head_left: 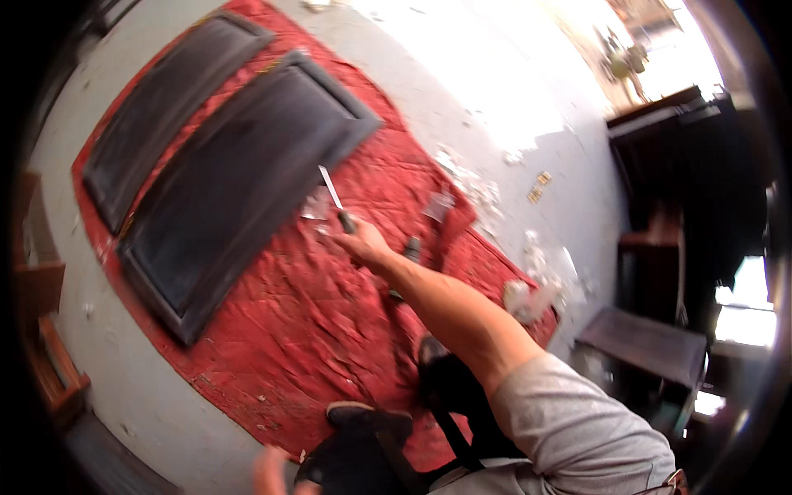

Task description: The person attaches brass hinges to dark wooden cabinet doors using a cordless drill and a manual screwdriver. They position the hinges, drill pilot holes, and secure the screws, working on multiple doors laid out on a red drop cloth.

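My right hand [361,242] reaches out over a red moving blanket, closed round a hand tool with a dark handle and a slim, bright, flat blade [331,188]. Its tip points toward the near edge of a large dark framed panel [235,177], apparently a cabinet door, with brass-coloured metal along its far edge. Beyond it lies a second, similar panel [169,103]. Small clear plastic bags [315,203] rest beside the nearer panel. My left hand [276,474] is low at the bottom edge, smeared by motion, and its fingers cannot be made out.
Under the panels the red blanket [280,322] lies wrinkled on a grey floor. A dark object [412,249] is partly hidden by my right forearm. White packing scraps [483,194] and brass-coloured pieces [539,188] lie on the right. Dark furniture [648,346] stands farther right, wooden pieces [62,371] at left.
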Tool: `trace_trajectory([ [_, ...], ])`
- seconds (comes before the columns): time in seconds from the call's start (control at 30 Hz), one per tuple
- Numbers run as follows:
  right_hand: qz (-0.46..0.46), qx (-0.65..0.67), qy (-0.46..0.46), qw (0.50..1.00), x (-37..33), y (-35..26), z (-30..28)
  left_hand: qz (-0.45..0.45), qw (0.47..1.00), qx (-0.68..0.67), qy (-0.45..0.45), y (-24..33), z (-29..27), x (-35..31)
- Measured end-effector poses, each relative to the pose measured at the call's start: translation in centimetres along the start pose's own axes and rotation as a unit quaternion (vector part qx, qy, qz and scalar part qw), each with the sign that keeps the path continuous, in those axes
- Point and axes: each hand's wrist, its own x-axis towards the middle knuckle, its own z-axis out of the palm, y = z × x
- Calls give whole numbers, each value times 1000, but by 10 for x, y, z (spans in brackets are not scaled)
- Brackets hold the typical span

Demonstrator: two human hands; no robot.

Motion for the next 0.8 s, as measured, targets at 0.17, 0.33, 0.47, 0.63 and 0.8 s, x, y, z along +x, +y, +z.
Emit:
trace_trajectory([
  [0.17,42,125,-5,991,-77,-39,-71,97,981,41,-165,56,1,-52],
  [0.33,47,24,52,997,-184,24,-139,57,981,-6,-188,83,5,-68],
  [0.47,75,-97,77,989,-327,88,-192,-30,981,19,-190,99,7,-104],
  [0.63,266,-71,83,958,-528,110,-263,-316,909,114,-247,151,17,-138],
  [0.8,346,-45,87,933,-661,112,-312,-235,943,53,-229,136,-18,-242],
])
